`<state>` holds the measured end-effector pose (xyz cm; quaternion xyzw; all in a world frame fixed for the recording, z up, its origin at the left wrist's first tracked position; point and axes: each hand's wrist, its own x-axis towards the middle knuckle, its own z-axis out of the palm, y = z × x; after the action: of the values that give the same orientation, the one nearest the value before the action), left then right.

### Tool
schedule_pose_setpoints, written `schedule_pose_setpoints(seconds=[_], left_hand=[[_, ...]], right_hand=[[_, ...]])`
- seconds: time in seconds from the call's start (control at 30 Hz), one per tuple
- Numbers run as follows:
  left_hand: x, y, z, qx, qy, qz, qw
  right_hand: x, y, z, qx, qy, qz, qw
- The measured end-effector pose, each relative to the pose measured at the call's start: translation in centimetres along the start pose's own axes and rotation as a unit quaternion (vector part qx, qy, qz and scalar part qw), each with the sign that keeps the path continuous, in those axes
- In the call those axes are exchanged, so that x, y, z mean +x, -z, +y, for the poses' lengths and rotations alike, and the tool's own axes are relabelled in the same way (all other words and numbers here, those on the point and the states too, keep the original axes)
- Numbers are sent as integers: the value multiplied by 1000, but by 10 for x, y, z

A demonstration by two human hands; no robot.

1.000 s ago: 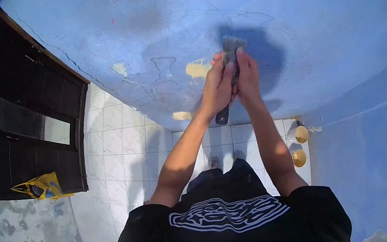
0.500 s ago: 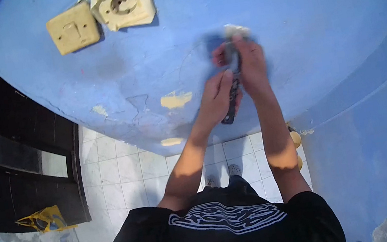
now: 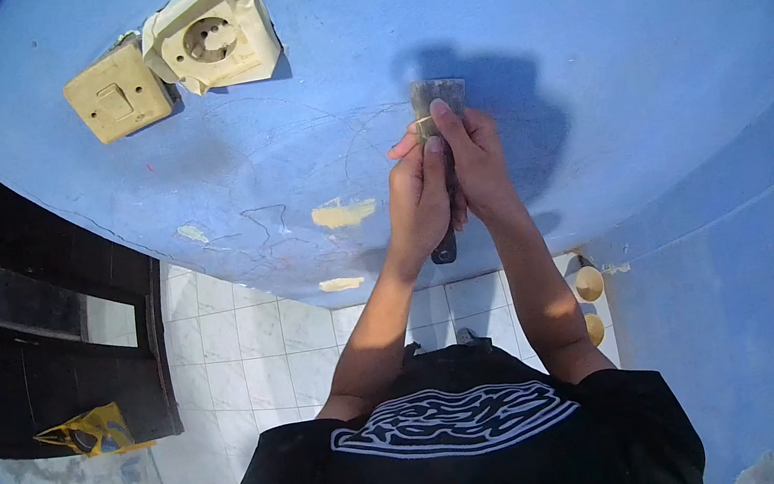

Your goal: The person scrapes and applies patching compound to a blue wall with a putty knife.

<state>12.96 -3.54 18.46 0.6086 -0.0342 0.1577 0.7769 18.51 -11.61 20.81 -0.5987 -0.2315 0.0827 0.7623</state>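
Note:
Both my hands are wrapped round a putty knife (image 3: 439, 92), held in front of the blue wall with its broad grey blade pointing up. My left hand (image 3: 418, 194) closes on the dark handle, thumb lying along it. Higher up, my right hand (image 3: 477, 159) grips the knife too, its thumb pressed against the lower part of the blade. The handle's rounded end sticks out below both hands. A dark shadow of hands and tool falls on the wall beside the blade.
A yellowed light switch (image 3: 115, 92) and a loose-framed socket (image 3: 211, 39) sit at upper left. Pale patches (image 3: 344, 213) mark the wall lower down. Below are white floor tiles (image 3: 260, 333), a dark door panel (image 3: 32, 298), a yellow bag (image 3: 98, 430) and round yellowish objects (image 3: 589, 283).
My hands and the putty knife have shifted left and slightly down in view, and their motion blur is gone. The switch and socket also sit further left as the view shifted.

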Motion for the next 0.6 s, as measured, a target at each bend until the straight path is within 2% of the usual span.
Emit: schedule_pose_setpoints(seconds=[0.03, 0.1, 0.13, 0.2, 0.3, 0.33, 0.4, 0.5, 0.6], left_hand=[[1, -1, 0, -1, 1, 3, 1000], [2, -1, -1, 46, -57, 6, 997], [1, -2, -3, 47, -57, 9, 997], [-2, -3, -5, 42, -83, 15, 996], [-2, -9, -6, 36, -115, 34, 992], [0, -9, -8, 36, -119, 33, 992], [0, -7, -13, 40, -75, 33, 996], [-1, -6, -18, 67, -53, 41, 996], [0, -9, -18, 91, -78, 59, 991]], right_hand=[[0, 3, -4, -1, -2, -2, 1000], [-3, 8, -14, -20, -86, -34, 996], [-4, 7, -11, -19, -87, -36, 995], [-4, 3, 0, 3, 11, 14, 1000], [-3, 7, 15, 9, 45, 20, 999], [-1, 9, 16, 9, 49, 20, 999], [-2, 12, 16, 12, 0, 6, 1000], [0, 10, 18, 20, 19, 7, 1000], [-3, 10, 9, -14, -1, 1, 1000]])
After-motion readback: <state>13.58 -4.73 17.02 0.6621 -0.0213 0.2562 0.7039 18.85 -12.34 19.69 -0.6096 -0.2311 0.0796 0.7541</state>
